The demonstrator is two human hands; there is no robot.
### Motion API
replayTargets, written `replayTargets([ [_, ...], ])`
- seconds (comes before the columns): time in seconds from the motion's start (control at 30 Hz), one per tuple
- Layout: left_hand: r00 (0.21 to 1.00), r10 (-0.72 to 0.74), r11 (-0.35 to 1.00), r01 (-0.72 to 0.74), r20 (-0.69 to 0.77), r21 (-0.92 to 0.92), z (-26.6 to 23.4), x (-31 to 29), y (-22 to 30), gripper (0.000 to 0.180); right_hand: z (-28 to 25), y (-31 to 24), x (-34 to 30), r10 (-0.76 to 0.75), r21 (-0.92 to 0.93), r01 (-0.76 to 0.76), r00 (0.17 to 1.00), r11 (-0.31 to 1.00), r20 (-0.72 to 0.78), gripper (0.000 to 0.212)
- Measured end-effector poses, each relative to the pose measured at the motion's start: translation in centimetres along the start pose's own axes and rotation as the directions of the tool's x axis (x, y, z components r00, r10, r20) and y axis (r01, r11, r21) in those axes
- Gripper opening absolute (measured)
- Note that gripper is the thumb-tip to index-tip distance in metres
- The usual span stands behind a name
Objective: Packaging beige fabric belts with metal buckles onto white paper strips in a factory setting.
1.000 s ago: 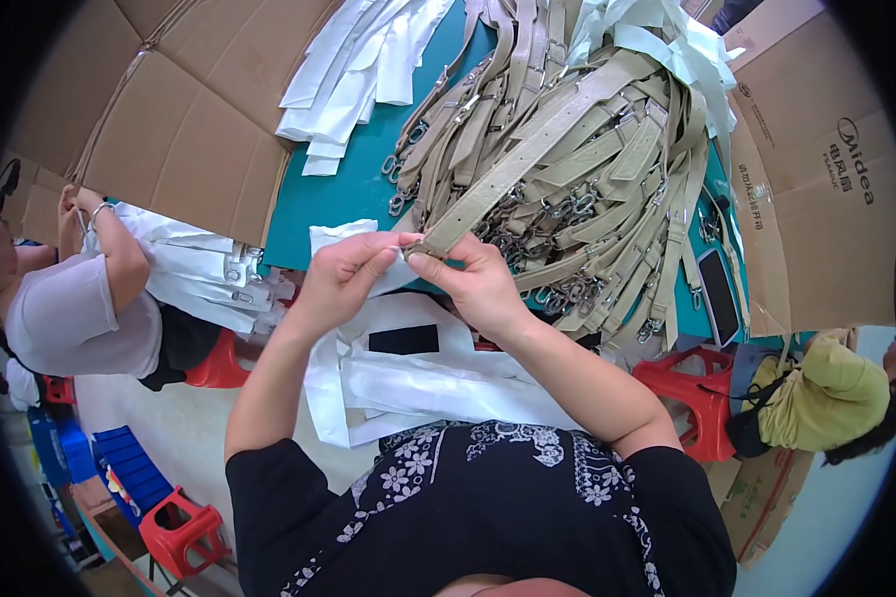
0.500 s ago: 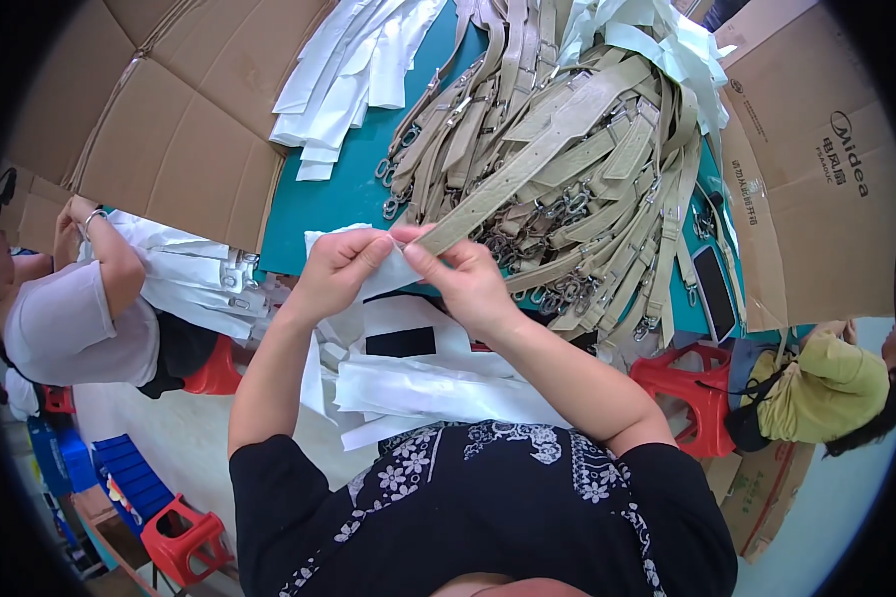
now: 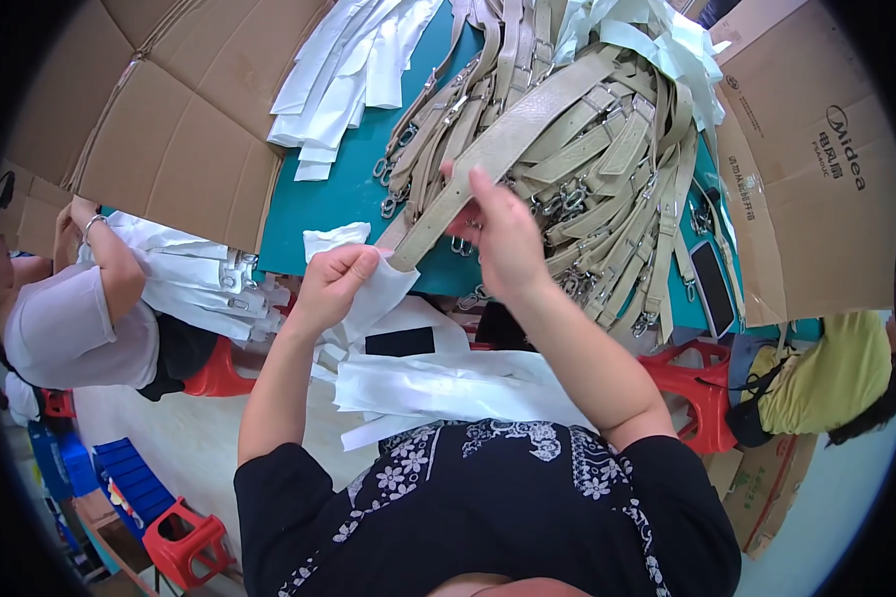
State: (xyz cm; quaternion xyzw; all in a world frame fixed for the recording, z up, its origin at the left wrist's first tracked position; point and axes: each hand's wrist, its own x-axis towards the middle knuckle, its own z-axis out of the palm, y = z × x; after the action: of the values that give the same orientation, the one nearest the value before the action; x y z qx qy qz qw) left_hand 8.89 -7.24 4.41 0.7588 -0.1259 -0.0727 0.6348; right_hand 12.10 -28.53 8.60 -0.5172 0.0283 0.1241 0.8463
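My left hand [image 3: 336, 284] is closed on the mouth of a white paper sleeve [image 3: 380, 296]. The tip of a beige strap [image 3: 436, 221] with punched holes sits in that mouth. Farther up the same strap, my right hand [image 3: 505, 227] grips it between thumb and fingers. From there the strap runs up and to the right over a big heap of beige straps [image 3: 627, 204] with metal buckles and clips. More white sleeves [image 3: 448, 386] lie across my lap, one bearing a black patch [image 3: 400, 342].
Flat white sleeves [image 3: 343, 80] lie on the green table [image 3: 314, 214] at the back left. Cardboard boxes [image 3: 796, 169] flank both sides. A phone [image 3: 712, 287] rests at the right edge. Two people sit nearby, left and right, by red stools [image 3: 692, 398].
My right hand has moved up and away along the strap, from its end to farther up. The sleeve's mouth now shows around the strap tip, while my left hand has dropped slightly.
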Motion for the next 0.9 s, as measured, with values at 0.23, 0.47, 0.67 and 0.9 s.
replayTargets([
  [0.23, 1.0, -0.025, 0.994, 0.025, -0.003, -0.104, 0.3, 0.1, 0.4, 0.028, 1.5, 5.0, -2.5, -0.137, -0.405, 0.246, 0.95, 0.88, 0.28, 0.03],
  [0.47, 0.998, -0.007, 0.998, 0.003, -0.059, -0.058, 0.5, -1.2, -0.9, 0.029, 1.2, -1.9, 0.4, -0.094, 0.065, 0.086, 0.986, 0.994, 0.139, 0.038],
  [0.67, 0.997, -0.015, 0.988, 0.004, -0.074, -0.155, 0.3, -1.0, -0.5, 0.029, 0.9, 3.9, -1.5, -0.392, -0.491, 0.497, 0.868, 0.716, 0.306, 0.027],
  [0.9, 0.997, 0.003, 0.994, -0.012, -0.083, -0.107, -0.2, -2.3, -1.5, 0.028, 1.2, -0.6, -0.1, 0.09, 0.223, -0.115, 0.989, 0.968, 0.12, 0.042],
])
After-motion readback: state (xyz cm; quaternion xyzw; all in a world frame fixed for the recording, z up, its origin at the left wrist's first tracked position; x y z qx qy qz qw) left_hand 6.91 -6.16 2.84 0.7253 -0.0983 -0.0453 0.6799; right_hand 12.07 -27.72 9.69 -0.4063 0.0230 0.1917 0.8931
